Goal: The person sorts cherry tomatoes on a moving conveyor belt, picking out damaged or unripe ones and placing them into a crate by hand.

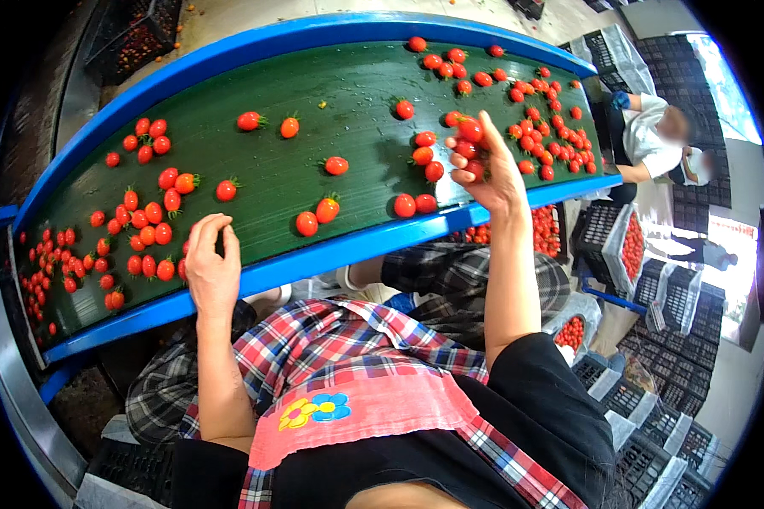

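Red cherry tomatoes (336,166), some with green calyxes, lie scattered on a wet green conveyor belt (280,172) before me. My right hand (500,172) is raised over the belt's near side, palm turned inward, its fingers curled around several tomatoes (470,130). Loose tomatoes lie just left of that hand. At the near edge, my left hand (213,261) rests with bent fingers, back of the hand up; thumb and forefinger are slightly apart. Tomatoes (165,270) sit right beside it, and its fingers hide whatever is beneath them.
Blue rails (356,245) border the belt. Tomatoes crowd both its ends. A black crate (134,41) with fruit stands beyond the far rail. Tomato-filled crates (631,245) stand at right, near stacked crates (668,362). A co-worker (649,137) is at the belt's right end.
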Motion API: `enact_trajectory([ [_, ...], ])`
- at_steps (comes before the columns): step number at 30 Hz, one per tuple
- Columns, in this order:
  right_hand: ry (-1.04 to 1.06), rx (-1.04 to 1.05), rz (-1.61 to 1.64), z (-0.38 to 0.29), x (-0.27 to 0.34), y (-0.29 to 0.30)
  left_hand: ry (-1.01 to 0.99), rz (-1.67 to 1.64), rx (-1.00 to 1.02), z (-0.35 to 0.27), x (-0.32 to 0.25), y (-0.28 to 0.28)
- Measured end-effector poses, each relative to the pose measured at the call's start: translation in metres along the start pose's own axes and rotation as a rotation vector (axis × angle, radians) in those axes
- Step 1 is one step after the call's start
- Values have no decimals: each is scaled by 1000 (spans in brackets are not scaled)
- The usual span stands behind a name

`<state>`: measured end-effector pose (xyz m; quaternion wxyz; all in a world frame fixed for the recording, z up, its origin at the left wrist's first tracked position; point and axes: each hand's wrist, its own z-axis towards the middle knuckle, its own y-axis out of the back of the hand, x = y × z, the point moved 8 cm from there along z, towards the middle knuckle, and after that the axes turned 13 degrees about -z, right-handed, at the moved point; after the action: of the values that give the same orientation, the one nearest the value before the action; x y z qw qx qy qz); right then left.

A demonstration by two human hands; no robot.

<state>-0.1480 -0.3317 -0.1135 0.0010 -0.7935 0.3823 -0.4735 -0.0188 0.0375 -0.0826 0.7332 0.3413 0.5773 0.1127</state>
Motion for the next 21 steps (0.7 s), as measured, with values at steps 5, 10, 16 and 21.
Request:
enact_trajectory([
  [5, 303, -455, -193, -98, 62, 141, -42, 14, 15, -1, -10, -1],
  [10, 169, -1397, -1407, -188, 98, 224, -29, -14, 24, 1, -8, 0],
  [16, 603, -692, -1330, -94, 50, 42, -93, 262, 120, 5, -15, -5],
  [21, 641, -179, -1548, -34, -37, -101, 91, 573, 175, 12, 23, 16],
])
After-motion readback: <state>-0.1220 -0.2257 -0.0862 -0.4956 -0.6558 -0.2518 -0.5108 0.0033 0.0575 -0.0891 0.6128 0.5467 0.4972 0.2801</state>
